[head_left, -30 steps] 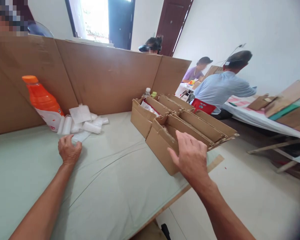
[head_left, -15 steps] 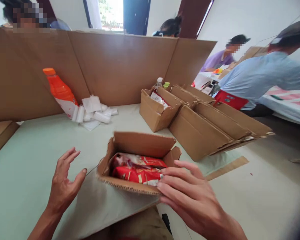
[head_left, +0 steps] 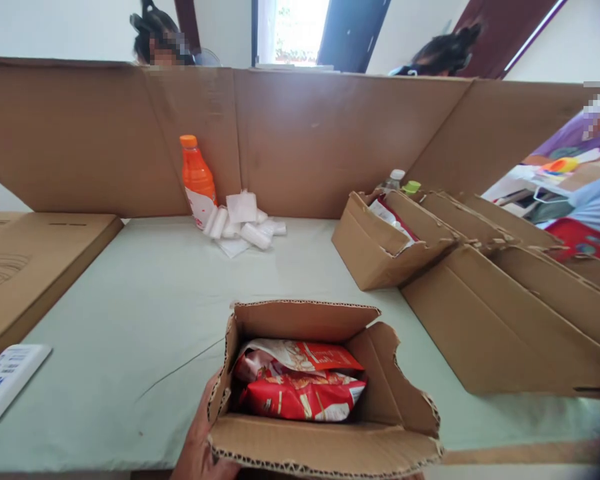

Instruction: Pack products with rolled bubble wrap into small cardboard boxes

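An open cardboard box (head_left: 280, 443) with torn, ragged edges is at the front of the table, tilted so that its inside faces me. Red and white printed packets (head_left: 305, 397) lie in it. My left hand (head_left: 200, 443) grips the box's left side, fingers partly hidden behind the cardboard. Of my right hand, only what looks like a sliver shows below the box's lower right edge. Its fingers are hidden.
An orange-capped bottle (head_left: 198, 177) stands by white plastic rolls (head_left: 255, 233) before a cardboard partition (head_left: 320, 133). More open boxes (head_left: 500, 320) line the right. A flat carton (head_left: 45, 267) and a white labelled object (head_left: 10, 383) lie left. People are beyond.
My view has turned left. My left hand has gone from open in the air to gripping the box's left side. My right hand has left the packets, and the box is tilted towards me.
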A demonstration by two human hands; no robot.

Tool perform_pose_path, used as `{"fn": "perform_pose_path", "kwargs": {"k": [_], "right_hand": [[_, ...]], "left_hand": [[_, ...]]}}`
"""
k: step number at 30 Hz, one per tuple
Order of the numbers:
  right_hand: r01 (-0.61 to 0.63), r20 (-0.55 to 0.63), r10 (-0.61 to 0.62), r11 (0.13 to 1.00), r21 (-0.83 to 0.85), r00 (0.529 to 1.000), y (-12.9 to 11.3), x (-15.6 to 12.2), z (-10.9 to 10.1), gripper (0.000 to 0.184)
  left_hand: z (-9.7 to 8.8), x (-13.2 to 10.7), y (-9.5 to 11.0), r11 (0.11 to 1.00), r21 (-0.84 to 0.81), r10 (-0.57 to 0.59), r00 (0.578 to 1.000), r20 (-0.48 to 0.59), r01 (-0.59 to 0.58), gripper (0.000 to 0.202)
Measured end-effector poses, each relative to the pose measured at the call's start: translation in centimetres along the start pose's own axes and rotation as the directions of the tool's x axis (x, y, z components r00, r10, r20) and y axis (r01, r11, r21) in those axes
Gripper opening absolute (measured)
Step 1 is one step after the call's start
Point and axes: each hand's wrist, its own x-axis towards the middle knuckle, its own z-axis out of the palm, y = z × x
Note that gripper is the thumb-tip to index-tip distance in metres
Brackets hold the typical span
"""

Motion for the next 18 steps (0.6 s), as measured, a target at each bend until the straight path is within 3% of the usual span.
{"fn": "perform_pose_path", "kwargs": {"k": [2, 4, 8, 11, 15, 18], "right_hand": [[-0.053, 0.012, 0.052, 0.998, 0.041, 0.999, -0.2, 0.0, 1.3, 0.029], [-0.059, 0.019, 0.058, 0.997, 0.059, 0.998, -1.4, 0.1, 2.5, 0.039], [-0.059, 0.179, 0.017, 0.971, 0.232, 0.984, -6.0, 1.9, 6.6, 0.065], [-0.054, 0.326, -0.078, 0.924, 0.378, 0.942, -9.5, 4.3, 10.2, 0.068], [-0.091, 0.518, -0.137, 0.915, 0.392, 0.845, -10.5, 7.4, 12.1, 0.060], [-0.007, 0.462, -0.146, 0.949, 0.314, 0.875, -10.2, 10.7, 11.4, 0.043]], "left_hand": [[0.9, 1.6, 0.2, 0.999, -0.050, 0.020, 0.999, -0.026, -0.022, 0.079], [0.5, 4.2, 0.9, 0.995, -0.067, 0.065, 0.997, -0.038, -0.067, 0.074], [-2.5, 10.2, 3.1, 0.980, -0.101, 0.155, 0.979, -0.137, -0.169, 0.079], [-4.6, 13.2, 3.7, 0.971, -0.132, 0.157, 0.950, -0.270, -0.198, 0.078], [-5.8, 14.2, 1.9, 0.967, -0.199, 0.053, 0.893, -0.447, -0.157, 0.071], [-5.9, 13.5, -0.5, 0.970, -0.224, -0.034, 0.864, -0.502, -0.092, 0.072]]}}
